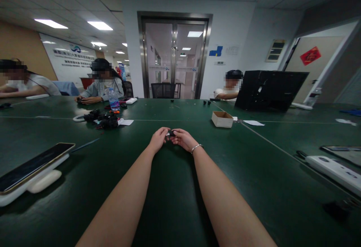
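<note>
At the frame's centre, the left hand (158,141) and right hand (184,140) pinch a small dark piece (171,133) between them; it looks light and stiff, probably slick where shiny, best gripped along the dark part

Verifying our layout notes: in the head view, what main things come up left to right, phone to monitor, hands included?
Phone → water bottle → left hand → small dark item → right hand → open box → black monitor.
</note>
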Action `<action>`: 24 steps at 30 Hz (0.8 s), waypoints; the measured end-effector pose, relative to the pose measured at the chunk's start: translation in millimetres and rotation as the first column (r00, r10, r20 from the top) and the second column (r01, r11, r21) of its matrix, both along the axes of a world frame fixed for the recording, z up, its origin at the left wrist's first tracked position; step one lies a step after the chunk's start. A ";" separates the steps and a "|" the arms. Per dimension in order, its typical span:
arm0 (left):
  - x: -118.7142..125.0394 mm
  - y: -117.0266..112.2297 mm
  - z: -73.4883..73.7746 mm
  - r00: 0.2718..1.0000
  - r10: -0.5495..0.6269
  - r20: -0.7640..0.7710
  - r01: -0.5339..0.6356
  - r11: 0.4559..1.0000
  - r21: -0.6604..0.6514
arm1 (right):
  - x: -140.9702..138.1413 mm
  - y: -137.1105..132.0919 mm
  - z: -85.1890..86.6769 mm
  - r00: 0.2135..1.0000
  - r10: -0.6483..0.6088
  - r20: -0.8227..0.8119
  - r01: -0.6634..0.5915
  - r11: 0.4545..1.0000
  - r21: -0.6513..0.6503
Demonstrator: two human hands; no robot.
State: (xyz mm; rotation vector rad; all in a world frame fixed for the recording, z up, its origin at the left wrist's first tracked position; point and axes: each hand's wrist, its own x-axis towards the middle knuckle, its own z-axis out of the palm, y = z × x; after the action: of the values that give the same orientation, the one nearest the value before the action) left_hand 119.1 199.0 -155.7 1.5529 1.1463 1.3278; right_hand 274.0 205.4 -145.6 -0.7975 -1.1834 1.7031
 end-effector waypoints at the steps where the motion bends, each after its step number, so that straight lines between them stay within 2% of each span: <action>1: -0.1 0.1 -0.1 1.000 0.004 0.002 -0.004 1.000 0.005 | 0.1 0.1 -0.1 1.000 -0.001 -0.003 0.001 1.000 0.000; 20: 0.7 0.3 0.5 0.999 -0.037 -0.006 0.037 0.999 -0.005 | 0.0 -0.6 0.6 1.000 -0.007 0.000 0.007 1.000 -0.003; 24: 1.7 -1.5 1.9 1.000 0.006 0.003 -0.006 1.000 -0.003 | 0.0 -1.7 1.5 1.000 -0.008 0.004 0.008 1.000 -0.007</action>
State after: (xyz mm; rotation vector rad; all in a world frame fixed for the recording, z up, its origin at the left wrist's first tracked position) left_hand 120.8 197.5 -153.8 1.5458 1.1521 1.3313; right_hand 274.1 203.7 -144.0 -0.8087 -1.1764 1.7006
